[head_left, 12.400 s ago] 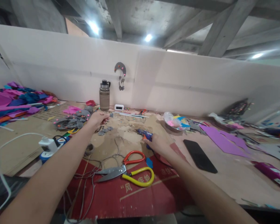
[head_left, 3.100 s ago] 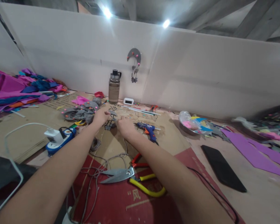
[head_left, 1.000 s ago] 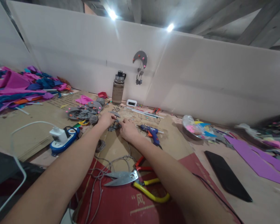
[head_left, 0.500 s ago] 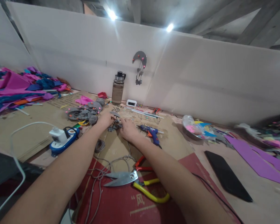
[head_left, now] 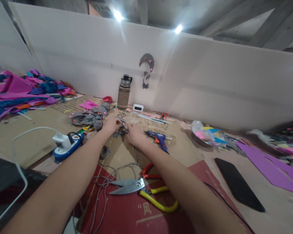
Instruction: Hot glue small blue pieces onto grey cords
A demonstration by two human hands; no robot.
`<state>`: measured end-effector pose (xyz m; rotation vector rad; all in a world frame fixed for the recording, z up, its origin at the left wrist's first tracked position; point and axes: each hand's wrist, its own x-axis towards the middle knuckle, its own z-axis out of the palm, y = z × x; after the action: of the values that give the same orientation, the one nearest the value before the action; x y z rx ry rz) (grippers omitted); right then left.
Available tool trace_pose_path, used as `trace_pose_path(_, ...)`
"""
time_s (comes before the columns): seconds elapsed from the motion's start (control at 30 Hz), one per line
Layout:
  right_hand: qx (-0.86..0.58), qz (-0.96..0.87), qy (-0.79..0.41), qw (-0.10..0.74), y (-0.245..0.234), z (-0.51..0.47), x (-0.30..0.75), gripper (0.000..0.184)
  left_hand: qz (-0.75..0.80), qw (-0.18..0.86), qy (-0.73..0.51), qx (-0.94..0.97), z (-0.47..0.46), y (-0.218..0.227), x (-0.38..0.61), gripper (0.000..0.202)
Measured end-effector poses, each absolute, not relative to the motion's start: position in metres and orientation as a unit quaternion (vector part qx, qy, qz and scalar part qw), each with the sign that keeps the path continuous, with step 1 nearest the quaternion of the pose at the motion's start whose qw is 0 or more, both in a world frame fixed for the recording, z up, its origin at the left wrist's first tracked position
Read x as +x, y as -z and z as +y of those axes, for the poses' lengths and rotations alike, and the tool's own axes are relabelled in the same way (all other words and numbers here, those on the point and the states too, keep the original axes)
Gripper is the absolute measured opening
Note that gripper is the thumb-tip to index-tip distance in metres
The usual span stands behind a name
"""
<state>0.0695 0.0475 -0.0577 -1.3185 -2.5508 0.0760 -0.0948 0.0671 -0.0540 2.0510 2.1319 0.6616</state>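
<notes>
In the middle of the cardboard, both hands meet over small grey felt pieces (head_left: 117,133). My left hand (head_left: 112,124) has its thumb and forefinger curled together in a pinch at a grey felt ornament (head_left: 121,119). My right hand (head_left: 135,133) is closed around the other side, fingertips at the same small pieces; whatever lies between those fingers is too small to make out. Grey cord (head_left: 122,167) trails from under the right hand toward me. Beside that hand lies a blue glue gun (head_left: 160,139). Scissors (head_left: 136,186) with red and yellow handles lie spread below the hands.
Left are a blue power strip (head_left: 69,148) and a pile of grey felt ornaments (head_left: 88,117). Behind stands a water bottle (head_left: 124,94). A grey moon ornament (head_left: 146,61) hangs on the white panel. To the right lie a metal bowl (head_left: 201,139) and a black phone (head_left: 239,183).
The fingers have shifted slightly around the small grey pieces, with a little more gap showing between the two hands. Everything else stays in place.
</notes>
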Motion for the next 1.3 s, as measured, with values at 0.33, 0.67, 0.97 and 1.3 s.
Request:
trace_pose_path(0.33,-0.587,-0.783,0.009,0.208,0.031,0.020,0.167,0.026,0.723,0.070,-0.220,0.651,0.061,0.050,-0.090,0.015)
trace_pose_path(0.67,-0.693,-0.716,0.008,0.086,0.049,0.008,0.203,0.046,0.728,0.073,-0.208,0.649,0.060,0.048,-0.088,0.016)
trace_pose_path(0.97,-0.699,-0.711,-0.077,0.002,-0.004,0.002,0.191,0.024,0.733,0.090,-0.204,0.642,0.061,0.054,-0.088,0.016)
trace_pose_path(1.3,-0.600,-0.614,-0.396,0.325,0.024,0.038,0.176,0.005,0.738,0.090,-0.197,0.639,0.064,0.055,-0.086,0.019)
